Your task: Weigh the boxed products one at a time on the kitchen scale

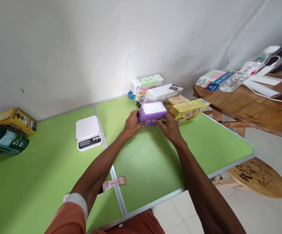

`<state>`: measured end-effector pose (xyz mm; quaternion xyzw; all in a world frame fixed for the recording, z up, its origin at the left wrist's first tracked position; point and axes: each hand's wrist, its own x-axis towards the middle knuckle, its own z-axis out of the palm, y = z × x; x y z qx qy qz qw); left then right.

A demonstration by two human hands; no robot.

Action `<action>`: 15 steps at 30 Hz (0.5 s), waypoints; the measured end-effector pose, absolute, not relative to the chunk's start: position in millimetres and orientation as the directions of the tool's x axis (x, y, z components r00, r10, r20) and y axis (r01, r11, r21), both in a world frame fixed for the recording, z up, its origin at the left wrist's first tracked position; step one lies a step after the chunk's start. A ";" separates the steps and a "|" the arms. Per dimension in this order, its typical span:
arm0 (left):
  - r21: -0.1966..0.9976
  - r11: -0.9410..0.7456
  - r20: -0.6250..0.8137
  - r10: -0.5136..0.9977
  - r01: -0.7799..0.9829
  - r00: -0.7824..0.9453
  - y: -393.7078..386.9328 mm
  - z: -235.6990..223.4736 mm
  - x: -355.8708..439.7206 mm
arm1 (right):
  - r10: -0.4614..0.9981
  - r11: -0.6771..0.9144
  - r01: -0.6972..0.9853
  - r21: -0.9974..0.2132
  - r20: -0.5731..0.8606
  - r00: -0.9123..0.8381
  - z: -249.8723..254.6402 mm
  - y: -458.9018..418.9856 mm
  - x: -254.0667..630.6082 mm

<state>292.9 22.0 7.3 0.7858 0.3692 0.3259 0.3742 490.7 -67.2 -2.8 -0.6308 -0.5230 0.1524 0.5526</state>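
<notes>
A purple tissue pack with a white top face is held between both hands, towards the back of the green table. My left hand grips its left end, thumb along the front lower edge. On the right end, my right hand is closed with its thumb at the front. Just behind the pack lies a white box, with a green and white carton farther back. A yellow box rests right of the pack, partly in front of a tan food package.
Left of the hands stands a white kitchen scale. A pink-strapped watch lies under my left forearm. At far left are a yellow box and a green bottle. A wooden table at right carries a plastic bottle.
</notes>
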 end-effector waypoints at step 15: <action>0.749 -0.411 0.185 0.883 0.520 0.432 2.7 -7.0 349.7 | 0.616 -0.130 0.638 -0.759 0.442 0.652 -34.7 -70.8 484.8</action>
